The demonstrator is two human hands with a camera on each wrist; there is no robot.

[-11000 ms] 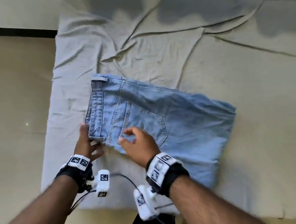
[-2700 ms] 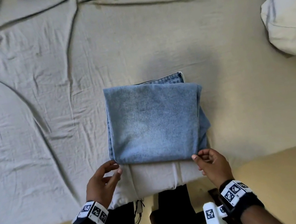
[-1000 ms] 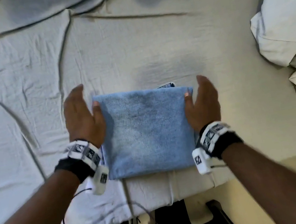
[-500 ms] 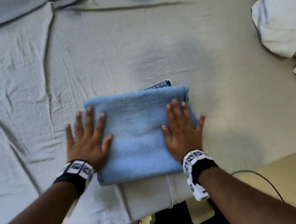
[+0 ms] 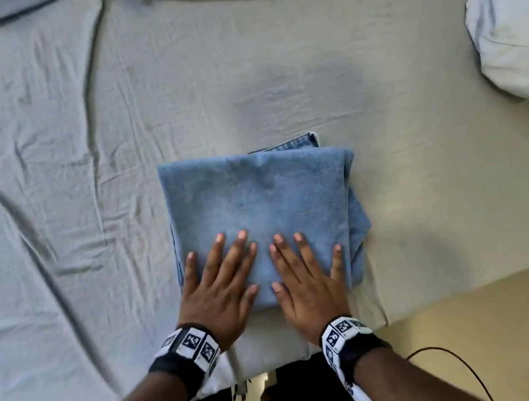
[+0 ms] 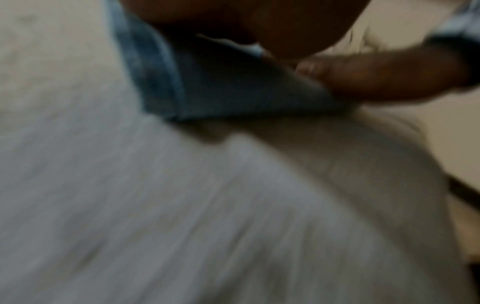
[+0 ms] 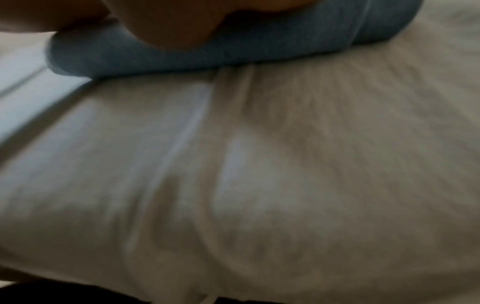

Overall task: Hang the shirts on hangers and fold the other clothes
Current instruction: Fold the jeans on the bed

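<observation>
Folded light-blue jeans [image 5: 257, 208] lie as a squarish packet on the wrinkled grey bed sheet [image 5: 54, 171], close to the near edge of the bed, a denim hem corner poking out at the far side. Left hand [image 5: 217, 294] flat on the near-left part of the jeans, fingers straight and spread, heel of the palm over the packet's near edge onto the sheet. Right hand [image 5: 307, 283] flat beside it on the near-right part, fingers likewise straight, thumb close to the left thumb without clearly touching. Neither grip closes on anything: both palms down, fingers extended, pressing the denim. Right side of the packet shows stacked fold layers bulging outward a little. Left wrist view, blurred: blue folded edge [image 6: 166, 82] on pale sheet, the other hand's fingers resting on the cloth at right. Right wrist view, also blurred: rounded denim fold [image 7: 233, 47] under the palm, sheet below it. White crumpled bedding or garment [image 5: 519, 21] sits at the right edge of the bed, well apart from the jeans; cannot tell which it is. Black-and-white marker bands on both wrists [image 5: 190, 345]. Dark cable [image 5: 454, 357] trails on the beige floor [image 5: 483, 321] below the right forearm.
</observation>
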